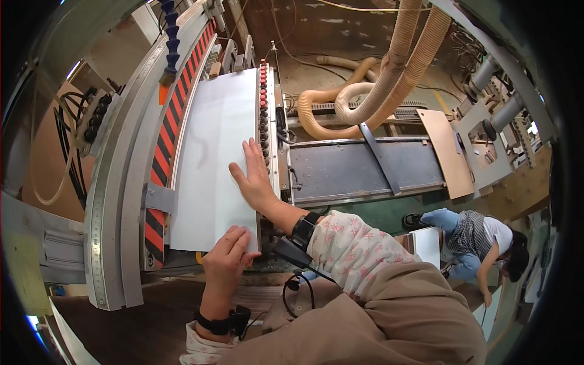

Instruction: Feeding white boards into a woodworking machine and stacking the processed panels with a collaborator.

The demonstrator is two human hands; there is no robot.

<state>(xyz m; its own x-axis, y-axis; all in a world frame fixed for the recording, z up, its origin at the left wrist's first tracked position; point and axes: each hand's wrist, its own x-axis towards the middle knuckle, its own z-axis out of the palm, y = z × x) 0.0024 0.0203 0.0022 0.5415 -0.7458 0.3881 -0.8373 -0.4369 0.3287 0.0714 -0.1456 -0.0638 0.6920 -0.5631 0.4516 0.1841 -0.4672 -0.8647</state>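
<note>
A long white panel (213,158) lies flat in the machine, its near edge toward me. My right hand (254,180) rests flat on its right side, fingers stretched and thumb spread, beside a row of red and black rollers (263,91). At the near right corner my left hand (227,258) is closed on the panel, fingers together on top and thumb by the edge. What lies under that palm is hidden. Both wrists wear black straps with small devices.
A red-and-black striped rail (167,137) and a metal beam with a scale (97,255) run along the left. Right of the panel are a dark table (340,167), ribbed hoses (359,109) and a brown board (446,152). Another person (474,237) bends at the far right.
</note>
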